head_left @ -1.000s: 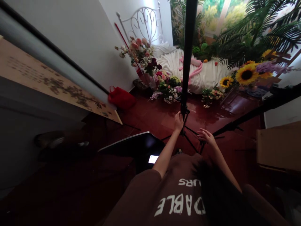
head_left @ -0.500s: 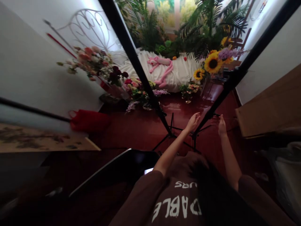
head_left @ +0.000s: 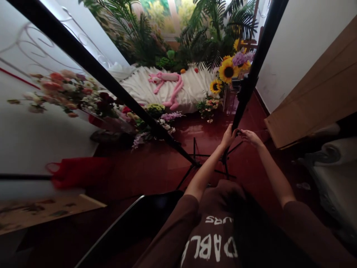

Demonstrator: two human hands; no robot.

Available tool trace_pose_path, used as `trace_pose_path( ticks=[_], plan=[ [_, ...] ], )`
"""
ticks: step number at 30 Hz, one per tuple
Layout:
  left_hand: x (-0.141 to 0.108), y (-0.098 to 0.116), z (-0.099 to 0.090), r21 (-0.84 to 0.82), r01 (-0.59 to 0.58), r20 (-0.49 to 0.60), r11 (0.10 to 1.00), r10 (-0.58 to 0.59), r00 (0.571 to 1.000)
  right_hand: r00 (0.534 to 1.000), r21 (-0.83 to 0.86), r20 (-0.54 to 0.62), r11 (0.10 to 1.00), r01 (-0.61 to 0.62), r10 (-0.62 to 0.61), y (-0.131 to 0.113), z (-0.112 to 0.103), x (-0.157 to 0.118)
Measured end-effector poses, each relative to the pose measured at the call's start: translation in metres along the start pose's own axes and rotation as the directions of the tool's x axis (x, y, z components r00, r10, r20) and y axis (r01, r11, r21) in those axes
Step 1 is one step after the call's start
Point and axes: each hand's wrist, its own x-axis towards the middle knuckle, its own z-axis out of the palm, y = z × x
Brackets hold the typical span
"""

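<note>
A black light stand (head_left: 255,70) rises in front of me on the right, its legs spread on the dark red floor. My left hand (head_left: 228,137) is closed around its pole low down, above the legs. From the right, my right hand (head_left: 251,137) reaches to a small dark knob (head_left: 238,133) on the same pole, with its fingertips at the knob. How firmly they pinch it is too small to make out. To the left a second black stand (head_left: 111,87) slants across the view, with neither hand on it.
Beyond the stands, a pink plush toy (head_left: 167,78) lies on white cloth (head_left: 192,89). Sunflowers (head_left: 228,70), mixed flowers (head_left: 69,87) and palm leaves (head_left: 217,22) surround it. A red bag (head_left: 78,171) is on the left, a brown board (head_left: 309,93) on the right.
My left hand has closed on the pole. My right hand has moved left to the knob, bringing the hands closer together. The view has swung, shifting the background left.
</note>
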Motion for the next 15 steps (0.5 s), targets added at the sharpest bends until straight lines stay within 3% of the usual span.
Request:
trace_pose_path(
  ticks=[11, 15],
  plan=[
    [-0.001, 0.001, 0.001, -0.014, 0.021, 0.003, 1.0, -0.021, 1.0, 0.961, -0.055, 0.022, 0.959, 0.277, -0.277, 0.007, -0.017, 0.021],
    [-0.002, -0.001, 0.002, -0.043, 0.01, 0.004, 0.999, -0.01, 1.0, 0.906, -0.193, 0.088, 0.885, 0.423, -0.414, 0.002, -0.018, 0.02]
  ],
)
